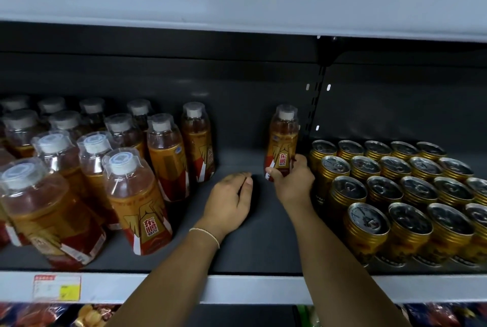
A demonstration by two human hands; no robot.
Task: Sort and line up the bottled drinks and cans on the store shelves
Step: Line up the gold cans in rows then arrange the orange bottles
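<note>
Gripping a bottle (282, 142) mid-frame, right hand (291, 180) beside gold cans (395, 189).
Left hand (230, 199) rests loosely curled, empty, on the shelf (263, 242).

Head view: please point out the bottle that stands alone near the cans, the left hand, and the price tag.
lone bottle (282, 139): head view, on its orange body.
left hand (229, 196): head view, on the back of the hand.
price tag (56, 287): head view, on the middle of the paper.

Right hand (291, 181) around a lone upright bottle (283, 139) beside gold cans (409, 220).
</note>
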